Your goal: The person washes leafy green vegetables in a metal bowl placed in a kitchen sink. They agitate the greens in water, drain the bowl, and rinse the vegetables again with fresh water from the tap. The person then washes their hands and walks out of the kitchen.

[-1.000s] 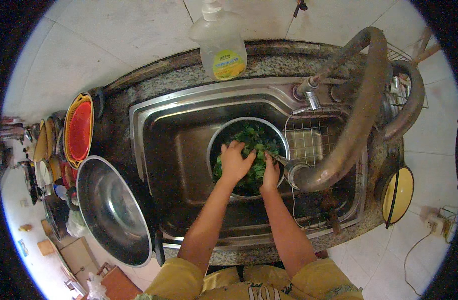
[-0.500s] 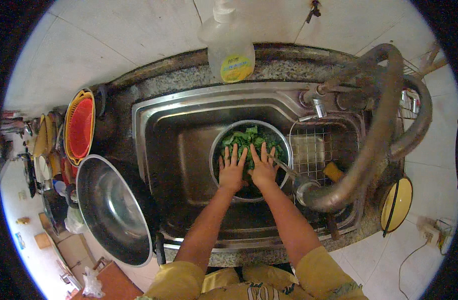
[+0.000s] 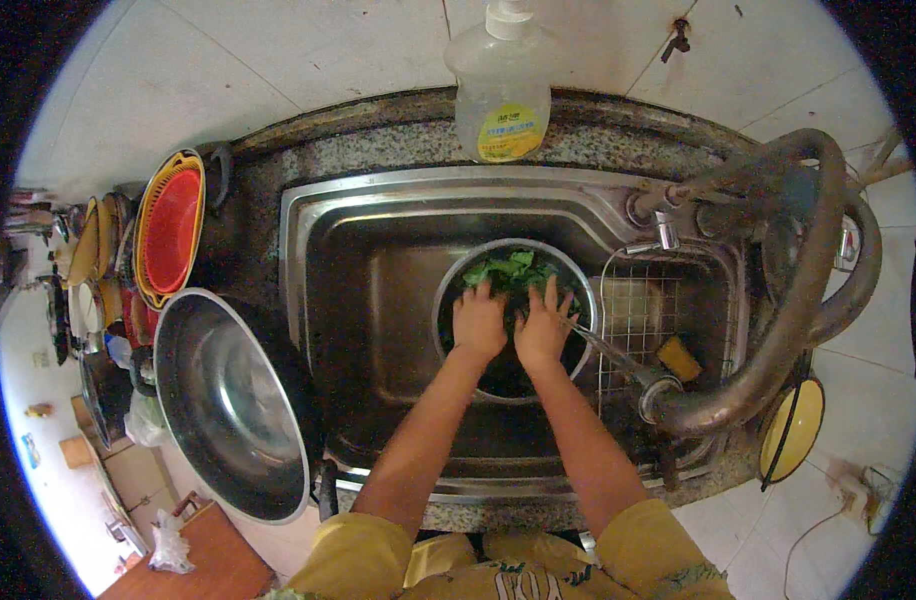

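A round metal bowl stands in the large sink basin, with dark green leafy vegetables inside. Both hands reach down into it. My left hand rests on the leaves, its fingers bent and slightly apart, with the tips sunk among them. Beside it, my right hand has its fingers spread over the greens, toward the bowl's right side. A thin stream of water runs from the thick curved faucet hose into the bowl near my right hand. What lies under my palms is dark and hidden.
A large wok-like metal pan leans at the sink's left, below red and yellow baskets. A clear pump bottle stands behind the sink. A wire rack and yellow sponge occupy the right basin.
My hands have drawn back toward me within the bowl, and their fingers have bent down into the leaves. The view has shifted, so the whole scene sits farther right.
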A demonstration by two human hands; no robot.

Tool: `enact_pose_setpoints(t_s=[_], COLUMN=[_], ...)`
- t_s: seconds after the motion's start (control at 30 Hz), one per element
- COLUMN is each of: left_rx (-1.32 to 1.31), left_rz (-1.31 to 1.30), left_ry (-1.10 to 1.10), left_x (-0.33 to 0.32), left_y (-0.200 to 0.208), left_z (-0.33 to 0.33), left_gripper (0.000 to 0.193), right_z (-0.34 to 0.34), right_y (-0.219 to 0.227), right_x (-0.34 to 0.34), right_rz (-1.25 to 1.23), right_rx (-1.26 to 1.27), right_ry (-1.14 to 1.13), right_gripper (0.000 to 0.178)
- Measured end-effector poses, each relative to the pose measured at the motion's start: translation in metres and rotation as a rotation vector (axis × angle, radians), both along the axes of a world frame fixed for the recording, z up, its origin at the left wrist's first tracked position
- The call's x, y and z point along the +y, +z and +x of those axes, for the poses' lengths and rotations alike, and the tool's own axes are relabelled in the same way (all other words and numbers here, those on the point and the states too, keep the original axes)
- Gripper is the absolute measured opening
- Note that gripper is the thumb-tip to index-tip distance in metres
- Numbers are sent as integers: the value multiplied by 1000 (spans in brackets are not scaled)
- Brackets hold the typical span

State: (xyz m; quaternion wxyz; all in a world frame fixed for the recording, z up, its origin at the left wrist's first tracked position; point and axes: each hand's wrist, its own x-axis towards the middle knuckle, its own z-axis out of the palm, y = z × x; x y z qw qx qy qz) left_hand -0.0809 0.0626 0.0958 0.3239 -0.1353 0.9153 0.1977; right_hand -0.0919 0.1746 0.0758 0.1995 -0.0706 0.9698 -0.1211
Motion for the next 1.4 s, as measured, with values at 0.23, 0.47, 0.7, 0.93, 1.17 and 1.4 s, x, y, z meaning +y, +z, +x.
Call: enact_pose_setpoints(t_s=[0.23, 0.47, 0.7, 0.93, 1.17, 1.4], left_rx=[408, 143, 81, 83, 84, -125], left_rz=[-46, -152, 170, -47, -135, 54], left_ry=[-128, -271, 171, -27, -12, 139], left_x=[5, 10, 14, 35, 45, -6], left_y=[-62, -69, -16, -80, -87, -19], left_z=[11, 2, 30, 87, 74, 7], left_gripper=[82, 67, 106, 102, 78, 89], right_z=[14, 16, 18, 42, 51, 27], right_y=[-47, -66, -31, -6, -87, -43], right_x=[11, 13, 22, 30, 18, 25], right_rz=[-39, -9, -43, 156, 281, 114], right_rx=[216, 195, 137, -228, 175, -89], right_ry=[-2, 50, -104, 36, 19, -25], right_gripper=[51, 48, 74, 98, 91, 92])
